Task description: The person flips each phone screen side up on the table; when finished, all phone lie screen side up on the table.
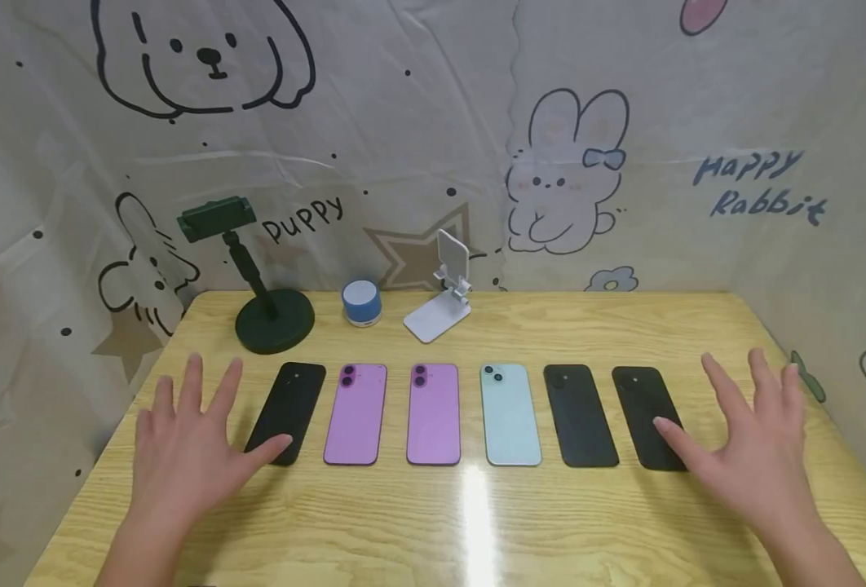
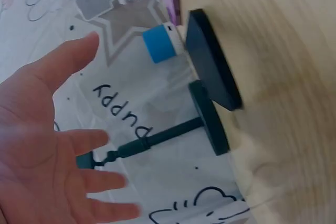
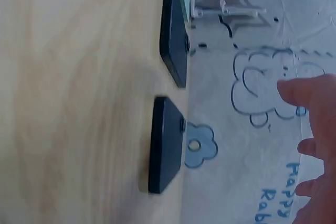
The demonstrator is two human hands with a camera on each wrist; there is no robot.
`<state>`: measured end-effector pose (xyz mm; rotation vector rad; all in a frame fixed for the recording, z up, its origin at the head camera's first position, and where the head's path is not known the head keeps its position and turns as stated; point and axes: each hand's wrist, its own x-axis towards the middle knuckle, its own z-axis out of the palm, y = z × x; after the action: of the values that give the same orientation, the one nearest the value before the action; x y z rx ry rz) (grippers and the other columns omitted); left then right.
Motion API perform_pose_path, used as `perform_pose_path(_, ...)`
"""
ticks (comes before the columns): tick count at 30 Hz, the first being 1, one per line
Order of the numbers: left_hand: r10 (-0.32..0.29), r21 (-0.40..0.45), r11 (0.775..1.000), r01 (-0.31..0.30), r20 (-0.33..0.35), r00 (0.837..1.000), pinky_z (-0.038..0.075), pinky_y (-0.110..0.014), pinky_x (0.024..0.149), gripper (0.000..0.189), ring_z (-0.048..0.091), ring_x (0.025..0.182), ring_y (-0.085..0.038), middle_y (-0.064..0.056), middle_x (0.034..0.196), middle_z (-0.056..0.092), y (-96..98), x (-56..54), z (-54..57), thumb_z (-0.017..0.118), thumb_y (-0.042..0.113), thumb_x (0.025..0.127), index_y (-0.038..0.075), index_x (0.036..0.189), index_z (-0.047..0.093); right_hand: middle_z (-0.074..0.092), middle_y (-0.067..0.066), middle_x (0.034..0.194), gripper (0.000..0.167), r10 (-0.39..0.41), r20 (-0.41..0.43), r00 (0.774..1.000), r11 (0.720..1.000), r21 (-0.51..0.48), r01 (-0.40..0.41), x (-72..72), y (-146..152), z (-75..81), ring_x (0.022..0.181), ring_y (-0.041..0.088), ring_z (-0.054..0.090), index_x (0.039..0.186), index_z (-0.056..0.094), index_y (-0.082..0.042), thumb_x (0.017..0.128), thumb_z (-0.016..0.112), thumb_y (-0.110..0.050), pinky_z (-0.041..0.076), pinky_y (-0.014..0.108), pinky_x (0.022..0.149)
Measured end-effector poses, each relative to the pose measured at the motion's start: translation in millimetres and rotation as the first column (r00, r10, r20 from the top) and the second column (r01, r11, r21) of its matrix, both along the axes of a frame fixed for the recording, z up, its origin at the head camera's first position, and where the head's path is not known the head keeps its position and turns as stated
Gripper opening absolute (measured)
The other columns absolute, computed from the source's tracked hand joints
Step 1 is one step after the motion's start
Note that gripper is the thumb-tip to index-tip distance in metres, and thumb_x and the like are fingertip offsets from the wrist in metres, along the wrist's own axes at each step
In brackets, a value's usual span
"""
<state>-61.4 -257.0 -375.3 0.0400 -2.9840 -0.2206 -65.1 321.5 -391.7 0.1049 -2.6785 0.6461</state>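
Several smartphones lie face down in a row across the wooden table. At the left end is a black phone (image 1: 288, 412), then a purple phone (image 1: 355, 420) and a second purple phone (image 1: 434, 420). A pale mint phone (image 1: 511, 420) comes after them, followed by a black phone (image 1: 581, 420) and another black phone (image 1: 646, 408) at the right end. My left hand (image 1: 183, 461) hovers with spread fingers beside the leftmost phone. On the other side my right hand (image 1: 763, 465), fingers also spread, is above the table by the rightmost phone. Neither hand holds anything.
Behind the row stand a dark green phone stand (image 1: 275, 318), a small blue and white cylinder (image 1: 362, 303) and a white folding stand (image 1: 440, 310). A printed cloth (image 1: 418, 147) hangs along the table's back and sides.
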Motion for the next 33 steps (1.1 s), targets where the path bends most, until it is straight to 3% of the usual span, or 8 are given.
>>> perform_pose_path(3, -0.013, 0.033, 0.999, 0.010, 0.073, 0.997, 0.026, -0.076, 0.096, 0.117, 0.029, 0.127, -0.063, -0.038, 0.149, 0.026, 3.5, 2.8, 3.5, 0.066, 0.081, 0.071, 0.005, 0.154, 0.034, 0.026, 0.022, 0.159, 0.076, 0.079, -0.068, 0.995, 0.993, -0.079, -0.085, 7.1, -11, -3.5, 0.145, 0.048, 0.014, 0.144, 0.054, -0.008, 0.078, 0.086, -0.025, 0.014, 0.069, 0.109)
perform_pose_path(6, -0.034, 0.089, 0.996, 0.022, 0.140, 0.990, 0.035, -0.073, 0.091, 0.110, 0.040, 0.121, -0.061, -0.039, 0.142, 0.038, 6.9, 9.3, 8.0, 0.071, 0.073, 0.075, 0.000, 0.149, 0.040, 0.050, 0.013, 0.146, 0.060, 0.145, -0.126, 0.981, 0.981, -0.107, -0.159, 13.5, -31, -7.6, 0.133, 0.034, 0.045, 0.130, 0.067, -0.011, 0.074, 0.089, -0.012, 0.044, 0.034, 0.098)
perform_pose_path(9, -0.078, 0.166, 0.985, 0.048, 0.180, 0.980, 0.040, -0.068, 0.091, 0.099, 0.046, 0.121, -0.054, -0.034, 0.138, 0.046, 12.8, 16.5, 11.7, 0.076, 0.064, 0.078, -0.003, 0.146, 0.045, 0.063, 0.005, 0.131, 0.050, 0.210, -0.160, 0.965, 0.961, -0.148, -0.234, 19.0, -55, -13.1, 0.117, 0.011, 0.058, 0.118, 0.074, -0.014, 0.071, 0.089, -0.004, 0.042, 0.008, 0.078)
perform_pose_path(11, -0.109, 0.221, 0.973, 0.067, 0.186, 0.976, 0.042, -0.065, 0.093, 0.091, 0.048, 0.122, -0.050, -0.030, 0.137, 0.051, 17.0, 20.1, 13.4, 0.078, 0.056, 0.081, -0.002, 0.144, 0.048, 0.067, 0.005, 0.125, 0.046, 0.280, -0.149, 0.948, 0.919, -0.243, -0.310, 21.7, -74, -16.7, 0.112, 0.004, 0.059, 0.115, 0.075, -0.011, 0.072, 0.087, 0.003, 0.048, 0.012, 0.080)
perform_pose_path(14, -0.146, 0.304, 0.949, 0.088, 0.176, 0.973, 0.044, -0.060, 0.095, 0.080, 0.051, 0.123, -0.045, -0.026, 0.136, 0.054, 22.0, 22.8, 14.2, 0.080, 0.045, 0.083, -0.001, 0.142, 0.052, 0.068, 0.008, 0.121, 0.044, 0.394, -0.103, 0.913, 0.809, -0.434, -0.397, 24.9, -104, -22.2, 0.107, 0.009, 0.064, 0.117, 0.073, -0.008, 0.076, 0.083, 0.008, 0.053, 0.023, 0.082)
perform_pose_path(20, -0.165, 0.401, 0.911, 0.097, 0.138, 0.977, 0.052, -0.053, 0.087, 0.077, 0.060, 0.112, -0.040, -0.025, 0.137, 0.053, 25.1, 16.4, 14.0, 0.082, 0.037, 0.084, 0.001, 0.145, 0.049, 0.065, 0.017, 0.125, 0.044, 0.620, -0.038, 0.784, 0.496, -0.755, -0.429, 21.0, -164, -25.5, 0.111, 0.029, 0.064, 0.129, 0.063, 0.001, 0.087, 0.073, 0.006, 0.056, 0.039, 0.083)
perform_pose_path(23, -0.147, 0.405, 0.910, 0.086, 0.121, 0.982, 0.052, -0.054, 0.085, 0.081, 0.060, 0.110, -0.042, -0.027, 0.139, 0.050, 20.7, 9.9, 14.1, 0.082, 0.036, 0.085, -0.002, 0.146, 0.045, 0.063, 0.016, 0.130, 0.051, 0.679, -0.020, 0.733, 0.398, -0.830, -0.391, 13.5, -193, -21.7, 0.115, 0.037, 0.061, 0.137, 0.057, -0.001, 0.089, 0.072, 0.003, 0.054, 0.041, 0.087)
perform_pose_path(33, -0.079, 0.389, 0.921, -0.010, 0.213, 0.974, 0.042, -0.064, 0.094, 0.089, 0.047, 0.119, -0.053, -0.040, 0.139, 0.038, -8.9, -12.1, 3.0, 0.078, 0.031, 0.088, -0.014, 0.148, 0.030, 0.056, 0.010, 0.139, 0.056, 0.729, 0.124, 0.673, 0.364, -0.903, -0.227, -29.9, -284, 7.1, 0.122, 0.027, 0.057, 0.148, 0.047, -0.011, 0.096, 0.067, -0.008, 0.050, 0.035, 0.094)
